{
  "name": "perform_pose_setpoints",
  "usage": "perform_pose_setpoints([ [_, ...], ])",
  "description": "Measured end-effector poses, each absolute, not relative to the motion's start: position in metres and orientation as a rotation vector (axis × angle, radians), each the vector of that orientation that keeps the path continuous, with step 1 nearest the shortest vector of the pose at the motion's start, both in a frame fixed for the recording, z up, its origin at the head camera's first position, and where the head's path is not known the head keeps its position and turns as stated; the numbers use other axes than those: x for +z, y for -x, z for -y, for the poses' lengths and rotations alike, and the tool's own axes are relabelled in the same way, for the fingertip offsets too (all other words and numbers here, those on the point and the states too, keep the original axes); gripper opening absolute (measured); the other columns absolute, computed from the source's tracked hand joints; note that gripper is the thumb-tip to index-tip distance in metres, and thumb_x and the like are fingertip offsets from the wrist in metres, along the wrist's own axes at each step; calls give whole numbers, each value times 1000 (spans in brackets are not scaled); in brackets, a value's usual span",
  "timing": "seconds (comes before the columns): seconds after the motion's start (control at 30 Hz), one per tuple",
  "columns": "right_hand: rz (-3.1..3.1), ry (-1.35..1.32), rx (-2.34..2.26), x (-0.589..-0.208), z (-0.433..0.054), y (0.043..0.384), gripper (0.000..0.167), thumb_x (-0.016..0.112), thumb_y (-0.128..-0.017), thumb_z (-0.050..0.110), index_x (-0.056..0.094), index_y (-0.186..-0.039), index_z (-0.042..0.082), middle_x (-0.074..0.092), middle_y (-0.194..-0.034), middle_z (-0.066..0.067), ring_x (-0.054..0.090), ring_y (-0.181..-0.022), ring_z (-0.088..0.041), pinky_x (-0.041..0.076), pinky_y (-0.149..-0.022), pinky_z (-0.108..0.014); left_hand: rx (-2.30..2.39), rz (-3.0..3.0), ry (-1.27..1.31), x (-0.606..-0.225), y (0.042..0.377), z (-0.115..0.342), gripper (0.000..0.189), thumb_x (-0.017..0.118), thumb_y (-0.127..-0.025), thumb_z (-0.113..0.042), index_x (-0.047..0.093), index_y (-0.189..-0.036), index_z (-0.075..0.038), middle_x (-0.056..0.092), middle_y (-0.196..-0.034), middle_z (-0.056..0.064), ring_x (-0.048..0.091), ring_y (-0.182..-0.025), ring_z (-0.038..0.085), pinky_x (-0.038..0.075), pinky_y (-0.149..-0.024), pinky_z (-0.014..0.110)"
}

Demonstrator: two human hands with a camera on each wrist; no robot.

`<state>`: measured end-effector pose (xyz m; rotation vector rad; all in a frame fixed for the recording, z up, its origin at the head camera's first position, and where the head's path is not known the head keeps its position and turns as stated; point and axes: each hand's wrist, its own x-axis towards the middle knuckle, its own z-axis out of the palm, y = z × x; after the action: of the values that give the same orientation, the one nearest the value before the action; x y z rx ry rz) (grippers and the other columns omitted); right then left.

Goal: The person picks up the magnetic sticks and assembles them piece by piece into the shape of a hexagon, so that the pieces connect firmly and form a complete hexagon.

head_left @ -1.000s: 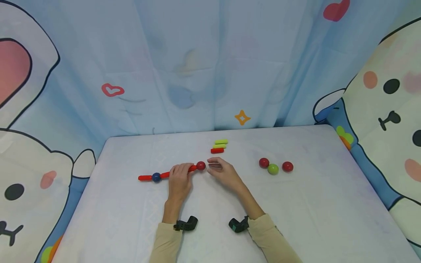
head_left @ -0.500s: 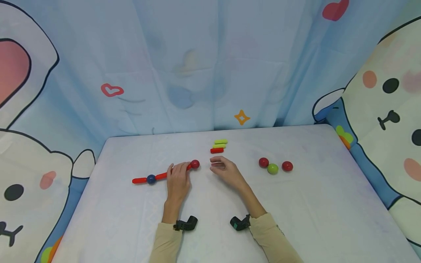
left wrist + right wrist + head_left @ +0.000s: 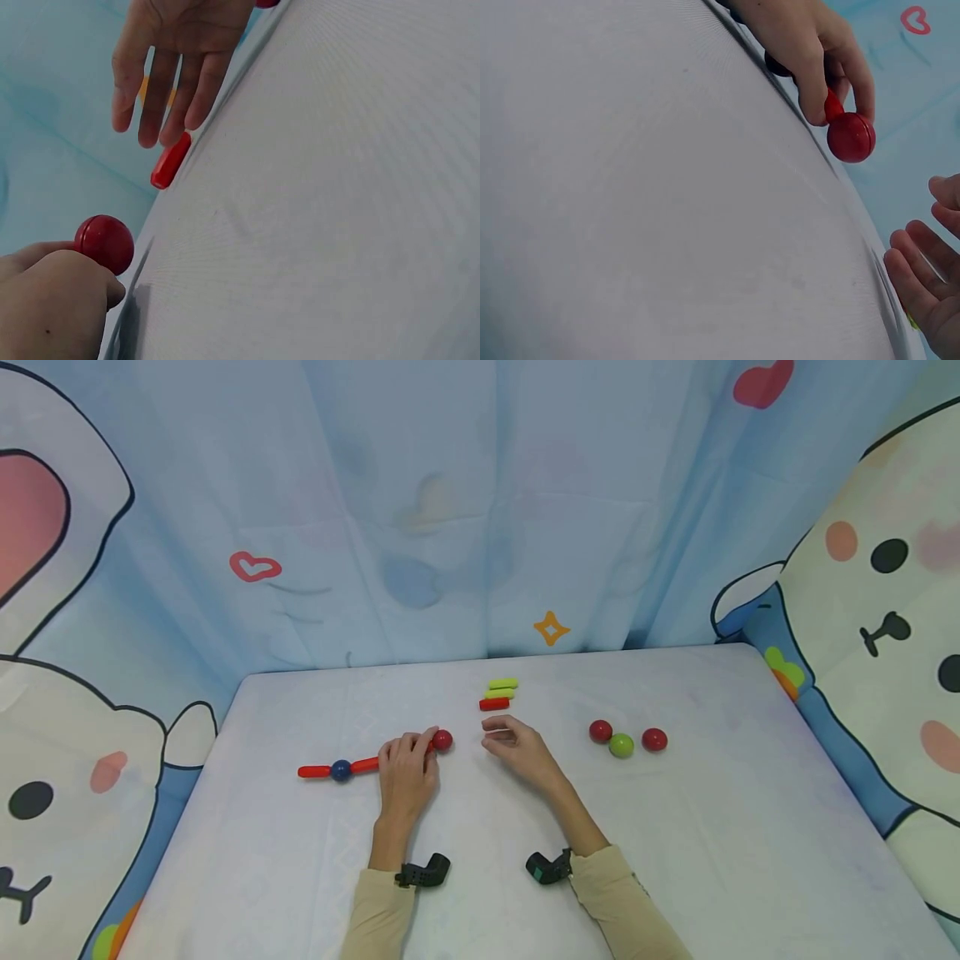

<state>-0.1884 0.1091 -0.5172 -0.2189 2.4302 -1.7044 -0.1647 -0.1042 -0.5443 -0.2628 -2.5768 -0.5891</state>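
My left hand [image 3: 403,774] grips a chain of red rods and balls, its thumb and fingers pinching a red rod [image 3: 833,106] just behind the red ball [image 3: 442,740] at the chain's right end. To the left of that hand, a red rod [image 3: 365,765], a blue ball [image 3: 341,770] and another red rod [image 3: 313,772] stick out in line. The stretch inside the hand is hidden. My right hand [image 3: 522,756] hovers to the right of the red ball, apart from it; its fingers [image 3: 159,97] are loosely extended and hold nothing.
Beyond the hands, two yellow-green rods [image 3: 502,683] and a red rod [image 3: 494,703] lie on the white-covered table [image 3: 720,843]. Two loose red balls [image 3: 655,740] and a green ball [image 3: 621,745] sit at the right. A patterned blue curtain [image 3: 420,510] hangs behind.
The left hand has drawn the chain left, away from the right hand, so the gap between red ball and right fingers has widened. The right hand has shifted slightly right.
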Motion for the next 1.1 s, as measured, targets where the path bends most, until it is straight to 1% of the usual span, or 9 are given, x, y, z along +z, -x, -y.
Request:
perform_pose_setpoints([
  [0.13, -2450, 220, -1692, -514, -110, 191, 35, 65, -93, 21, 59, -125, 10, 64, -125, -10, 63, -115, -26, 52, -99, -41, -583, 2576, 253, -544, 165, 104, 38, 62, -89, -14, 64, -126, -22, 65, -100, 6, 59, -95, 25, 39, -99, 47],
  [0.23, -2487, 238, -1674, -514, -111, 195, 36, 65, -93, 22, 59, -126, 9, 63, -126, -10, 62, -116, -26, 52, -98, -41, -572, 2590, 250, -543, 166, 104, 39, 64, -88, -18, 64, -127, -22, 65, -101, 5, 58, -96, 25, 39, -99, 47],
  [0.43, -2584, 306, -1675, -516, -111, 207, 36, 66, -91, 19, 59, -123, 4, 62, -125, -13, 61, -116, -28, 52, -98, -44, -526, 2637, 239, -541, 166, 104, 44, 70, -87, -41, 64, -127, -24, 64, -100, 4, 58, -97, 23, 39, -98, 46],
  [0.53, -2694, 339, -1610, -518, -111, 213, 35, 67, -91, 18, 60, -123, 5, 62, -122, -13, 61, -113, -26, 54, -94, -42, -509, 2654, 224, -542, 166, 105, 45, 70, -85, -47, 66, -124, -25, 63, -97, 3, 58, -94, 22, 40, -96, 45],
  [0.67, -2847, 347, -1484, -520, -111, 221, 35, 68, -90, 16, 61, -123, 6, 62, -120, -13, 59, -106, -26, 54, -87, -41, -495, 2668, 216, -545, 166, 105, 44, 69, -85, -50, 67, -122, -26, 64, -96, 2, 58, -93, 21, 40, -96, 44],
  [0.77, -2926, 342, -1389, -521, -112, 227, 33, 68, -90, 17, 62, -121, 6, 60, -122, -14, 55, -108, -29, 51, -91, -44, -506, 2663, 222, -546, 166, 104, 43, 68, -86, -50, 67, -122, -27, 64, -97, 2, 58, -94, 22, 40, -97, 45],
  [0.93, -2966, 337, -1281, -521, -113, 231, 32, 67, -90, 17, 63, -120, 7, 59, -127, -14, 51, -120, -33, 43, -105, -47, -517, 2676, 214, -546, 166, 104, 43, 68, -86, -49, 66, -124, -27, 64, -99, 2, 58, -96, 22, 40, -99, 45],
  [1.1, -2966, 318, -1165, -519, -113, 233, 34, 64, -92, 17, 63, -123, 6, 58, -130, -14, 49, -125, -34, 40, -110, -48, -512, 2694, 207, -545, 166, 103, 44, 67, -87, -49, 66, -125, -27, 65, -100, 3, 58, -97, 22, 40, -98, 45],
])
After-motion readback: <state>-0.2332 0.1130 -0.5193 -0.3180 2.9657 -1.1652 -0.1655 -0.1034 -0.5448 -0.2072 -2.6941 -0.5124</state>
